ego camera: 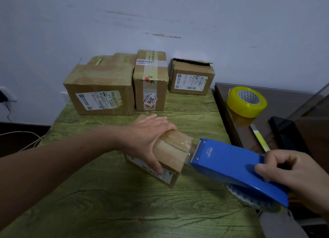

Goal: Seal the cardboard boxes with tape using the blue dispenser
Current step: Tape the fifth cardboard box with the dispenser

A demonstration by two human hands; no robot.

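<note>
Tape already runs across the top seam of the small cardboard box [170, 154] near the middle of the green wood-grain table [110, 202], so this box looks close to sealed. The left hand [149, 139] presses down on its top, fingers spread and curled over the near edge to pin it in place. The right hand [292, 175] is clenched around the rear of the blue dispenser [231, 168], whose front end sits at the box's right edge, with clear tape bridging the gap; cutting the strip seems to be what remains here. Along the wall stand a large taped box [101, 88], a tall taped box [151, 81], and a small box with a raised flap [191, 77], probably still to seal. A yellow tape roll [246, 102] rests on the side surface.
</note>
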